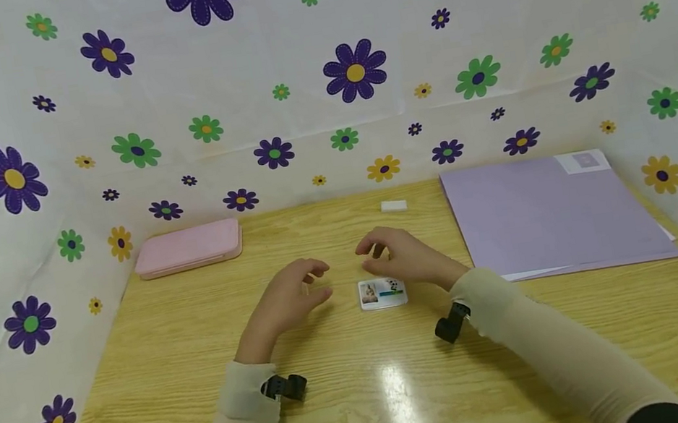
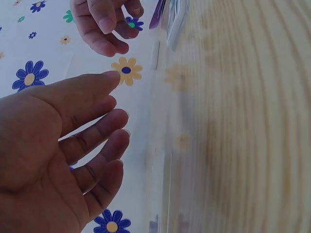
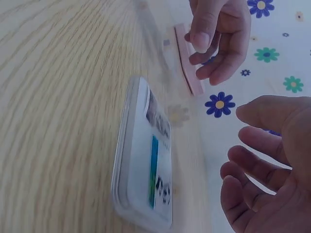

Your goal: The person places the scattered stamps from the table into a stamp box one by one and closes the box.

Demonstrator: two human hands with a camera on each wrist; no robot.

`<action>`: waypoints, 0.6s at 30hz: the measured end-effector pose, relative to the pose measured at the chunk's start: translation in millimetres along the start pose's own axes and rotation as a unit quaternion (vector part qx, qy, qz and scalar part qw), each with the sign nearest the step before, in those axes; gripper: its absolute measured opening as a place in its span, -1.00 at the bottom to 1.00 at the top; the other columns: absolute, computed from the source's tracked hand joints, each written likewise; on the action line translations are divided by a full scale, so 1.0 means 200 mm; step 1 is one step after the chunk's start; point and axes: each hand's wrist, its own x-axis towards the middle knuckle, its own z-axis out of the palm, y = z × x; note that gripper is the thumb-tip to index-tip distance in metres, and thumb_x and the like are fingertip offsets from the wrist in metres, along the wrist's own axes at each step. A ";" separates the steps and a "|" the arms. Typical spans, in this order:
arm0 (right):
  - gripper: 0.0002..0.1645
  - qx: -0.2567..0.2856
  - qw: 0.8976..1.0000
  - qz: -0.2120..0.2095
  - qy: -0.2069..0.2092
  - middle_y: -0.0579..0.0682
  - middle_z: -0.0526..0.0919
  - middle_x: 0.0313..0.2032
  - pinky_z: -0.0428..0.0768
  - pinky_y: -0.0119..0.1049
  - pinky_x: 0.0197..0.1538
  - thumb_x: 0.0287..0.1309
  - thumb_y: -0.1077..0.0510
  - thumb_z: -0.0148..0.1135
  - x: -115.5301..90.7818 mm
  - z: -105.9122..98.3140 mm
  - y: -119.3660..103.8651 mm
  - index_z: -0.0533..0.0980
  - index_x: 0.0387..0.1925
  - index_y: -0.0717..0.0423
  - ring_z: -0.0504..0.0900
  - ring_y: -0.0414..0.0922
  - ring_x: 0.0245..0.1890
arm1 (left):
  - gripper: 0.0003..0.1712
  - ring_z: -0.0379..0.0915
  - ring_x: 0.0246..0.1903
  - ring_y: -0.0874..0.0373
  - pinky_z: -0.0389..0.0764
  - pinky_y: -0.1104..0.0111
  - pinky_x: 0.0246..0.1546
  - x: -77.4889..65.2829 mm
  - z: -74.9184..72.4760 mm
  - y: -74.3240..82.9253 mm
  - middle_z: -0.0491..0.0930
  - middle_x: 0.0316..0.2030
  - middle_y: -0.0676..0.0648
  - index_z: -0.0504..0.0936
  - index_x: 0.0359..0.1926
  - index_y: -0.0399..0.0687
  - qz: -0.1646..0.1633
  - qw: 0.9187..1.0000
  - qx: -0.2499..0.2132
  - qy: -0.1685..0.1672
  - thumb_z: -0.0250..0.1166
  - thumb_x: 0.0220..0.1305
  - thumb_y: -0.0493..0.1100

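A small white rectangular case (image 1: pixel 383 293) with printed pictures on its top lies flat on the wooden table between the two hands. To its left, my left hand (image 1: pixel 289 296) hovers with fingers loosely bent and nothing in them. Just behind its right end is my right hand (image 1: pixel 400 255), also holding nothing, its fingers relaxed and overlapping the case's upper corner in the head view. From the right wrist view, the case (image 3: pixel 148 160) shows a rounded edge and stands apart from the right hand's fingertips (image 3: pixel 233 189). Both palms face inward.
A pink pencil case (image 1: pixel 189 248) sits at the back left of the table (image 1: pixel 343 415). Near the back edge lies a small white block (image 1: pixel 394 206). A purple folder (image 1: pixel 557 215) with papers under it covers the back right. Flower-printed cloth (image 1: pixel 281 44) surrounds the table.
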 end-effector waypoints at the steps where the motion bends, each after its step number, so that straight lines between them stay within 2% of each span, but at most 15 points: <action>1: -0.65 0.000 1.000 -0.002 0.000 0.11 0.58 0.02 0.56 -0.14 -0.10 0.31 0.18 0.25 0.01 0.01 -0.01 0.54 0.08 0.25 0.52 0.00 -0.06 | -0.52 0.45 0.08 0.00 0.49 0.09 0.07 -0.01 -0.02 -0.01 0.54 0.08 -0.08 0.53 0.22 -0.04 -0.002 1.000 0.003 0.001 0.35 0.33 -0.07; 10: -0.42 -0.012 1.000 0.003 -0.023 -0.01 0.42 0.20 0.51 -0.09 0.06 0.29 0.10 0.29 0.11 0.12 -0.09 0.40 0.28 0.16 0.42 0.09 0.17 | -0.41 0.37 0.17 -0.14 0.41 -0.03 0.15 -0.08 -0.15 -0.14 0.47 0.16 -0.15 0.47 0.28 -0.10 -0.019 0.999 0.032 0.018 0.38 0.28 -0.08; 18: -0.33 -0.029 0.998 0.005 -0.054 0.07 0.37 0.26 0.46 -0.08 0.16 0.27 0.09 0.32 0.20 0.20 -0.15 0.35 0.34 0.19 0.41 0.11 0.20 | -0.26 0.34 0.18 -0.24 0.39 -0.09 0.15 -0.10 -0.23 -0.25 0.41 0.23 -0.26 0.41 0.33 -0.19 -0.044 0.998 0.047 0.007 0.48 0.16 -0.13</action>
